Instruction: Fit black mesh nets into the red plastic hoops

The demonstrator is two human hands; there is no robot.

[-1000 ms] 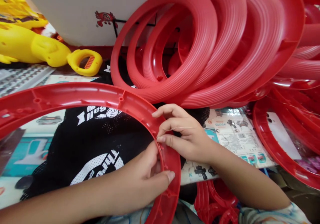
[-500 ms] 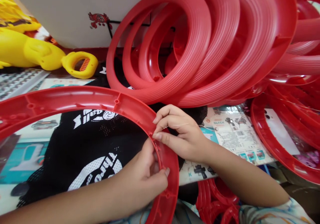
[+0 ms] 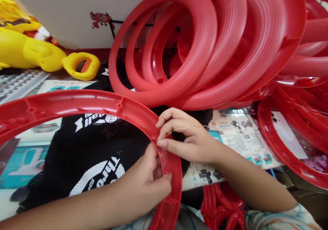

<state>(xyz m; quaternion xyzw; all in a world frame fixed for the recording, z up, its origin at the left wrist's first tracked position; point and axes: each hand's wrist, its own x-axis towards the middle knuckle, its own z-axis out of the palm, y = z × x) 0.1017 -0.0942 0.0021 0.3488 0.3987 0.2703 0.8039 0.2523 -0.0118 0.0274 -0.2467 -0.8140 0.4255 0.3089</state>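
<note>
A large red plastic ring [image 3: 77, 103] lies hollow side up, showing ribs and small pegs in its channel. My left hand [image 3: 153, 175] grips its right side, thumb over the channel and fingers around the inner edge. Pinched at the fingertips of my right hand [image 3: 188, 134] is a thin, pale thread [image 3: 176, 130], which trails back over the knuckles. The right fingertips are at the ring's inner wall, just above my left hand. Beneath the ring is black mesh fabric [image 3: 102, 151] with white lettering.
Several ribbed red rings [image 3: 205, 45] lean in an overlapping stack at the back. A yellow toy with a ring handle [image 3: 82, 66] lies at the back left, before a white box [image 3: 64, 14]. More red rings [image 3: 266, 134] rest at right; red parts [image 3: 222, 206] sit below the table edge.
The thread by my right hand now arches higher above the fingers. Both hands keep nearly the same place, and the ring has shifted very slightly left.
</note>
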